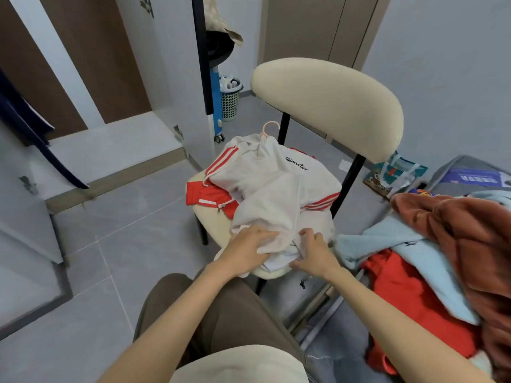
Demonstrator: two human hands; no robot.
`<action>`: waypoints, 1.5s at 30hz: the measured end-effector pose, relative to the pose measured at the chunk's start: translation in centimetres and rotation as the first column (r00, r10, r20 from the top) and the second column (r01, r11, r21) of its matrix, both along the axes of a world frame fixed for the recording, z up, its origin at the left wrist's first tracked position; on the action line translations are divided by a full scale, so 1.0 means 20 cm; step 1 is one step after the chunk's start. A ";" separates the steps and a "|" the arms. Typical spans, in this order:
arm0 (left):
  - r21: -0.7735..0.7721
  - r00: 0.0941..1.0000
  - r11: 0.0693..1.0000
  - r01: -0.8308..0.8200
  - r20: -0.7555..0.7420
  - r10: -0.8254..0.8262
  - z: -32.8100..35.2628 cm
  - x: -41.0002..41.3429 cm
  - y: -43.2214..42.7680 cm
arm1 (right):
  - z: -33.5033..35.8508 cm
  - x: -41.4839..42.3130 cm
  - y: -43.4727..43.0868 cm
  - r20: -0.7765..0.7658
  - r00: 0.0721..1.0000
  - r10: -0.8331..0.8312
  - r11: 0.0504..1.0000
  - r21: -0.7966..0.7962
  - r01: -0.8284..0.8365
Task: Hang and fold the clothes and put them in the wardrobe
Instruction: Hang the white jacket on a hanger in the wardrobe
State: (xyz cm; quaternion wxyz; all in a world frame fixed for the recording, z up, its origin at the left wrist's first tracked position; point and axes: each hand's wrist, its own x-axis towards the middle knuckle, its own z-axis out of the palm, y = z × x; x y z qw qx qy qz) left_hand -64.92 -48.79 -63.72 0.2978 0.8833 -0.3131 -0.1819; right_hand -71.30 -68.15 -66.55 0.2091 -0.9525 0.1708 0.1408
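From the head view, the white hoodie is lying spread across the seat of the cream chair. Its neck is pointing toward the chair's backrest, and a pink hanger hook is poking out there. Its red-striped sleeves are trailing off both sides of the seat. A red zip jacket is peeking out from under it at the chair's left edge.

At the chair's front edge the person is working the hoodie's lower hem. The left hand is lying over a bunched fold with its fingers curving into the cloth. The right hand is pinching the fabric just beside it, knuckles bent. Both are closed on the garment.

The hoodie looks light, soft and floppy, and it is sagging wherever nothing is carrying it. Lifting it by the hem would likely drag it off the hanger, so the hook or the shoulders seem the surer hold for carrying.

To the right of the chair a clothes pile of rust-brown, pale blue and red is waiting. To the chair's left the wardrobe is standing open.
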 end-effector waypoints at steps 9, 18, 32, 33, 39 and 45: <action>0.212 0.959 0.937 -0.278 0.007 0.283 -0.17 -0.06 0.23 | -0.14 0.03 0.00 0.150 0.977 0.154 0.950 -0.295 -0.104; -0.018 0.874 0.888 -0.460 0.165 0.457 0.06 0.04 0.20 | 0.15 0.00 -0.01 0.649 0.761 -0.024 0.994 -0.068 0.089; -0.286 0.912 0.866 -0.410 -0.150 0.383 0.10 0.01 0.29 | 0.17 0.16 0.17 0.260 0.956 -0.137 0.941 0.336 0.043; -0.326 0.911 0.851 -0.411 -0.154 0.381 0.09 0.00 0.29 | 0.20 0.17 0.17 0.272 0.938 -0.214 0.921 0.376 0.101; -0.720 0.794 0.478 -0.503 -0.167 0.584 0.26 0.08 0.22 | 0.59 0.27 0.12 0.646 0.313 -0.696 0.707 0.692 0.145; -0.683 0.940 0.648 -0.337 -0.287 0.186 0.24 0.18 0.05 | 0.51 0.41 0.15 0.459 0.726 -0.513 0.717 0.694 0.068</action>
